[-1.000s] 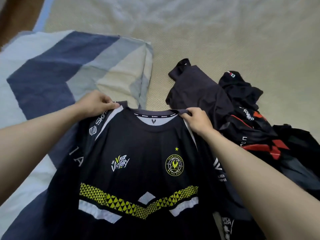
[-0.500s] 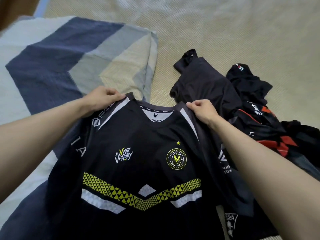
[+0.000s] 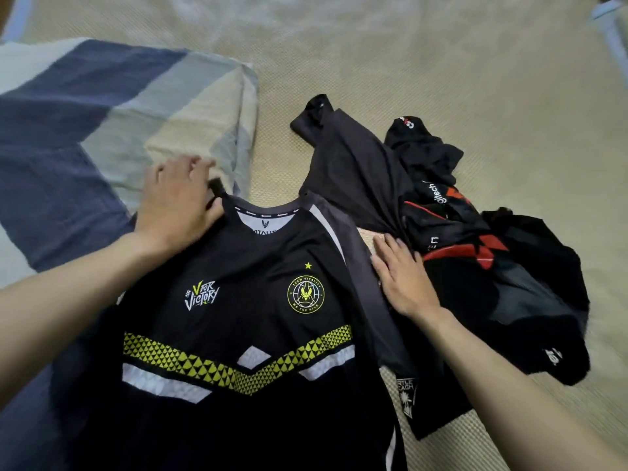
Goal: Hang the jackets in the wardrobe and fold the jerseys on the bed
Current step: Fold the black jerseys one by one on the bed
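Left hand (image 3: 176, 205) flat, grip wide, presses the jersey (image 3: 238, 334) shoulder; right hand (image 3: 404, 277) likewise flat on its sleeve.

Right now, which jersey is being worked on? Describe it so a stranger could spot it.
On the beige woven bed mat, beside the blue-and-grey striped quilt, a black jersey lies face-up under both flat hands. Unlike the crumpled black-and-red heap alongside, it has a yellow triangle-patterned chevron and a round yellow crest.

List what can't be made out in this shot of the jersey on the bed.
Head view only:
- black and yellow jersey: hem cut off by the bottom edge; its left shoulder hidden under the left hand.
- dark clothes pile: garments overlap, so their number and kind are unclear.
- right hand covers the sleeve edge.
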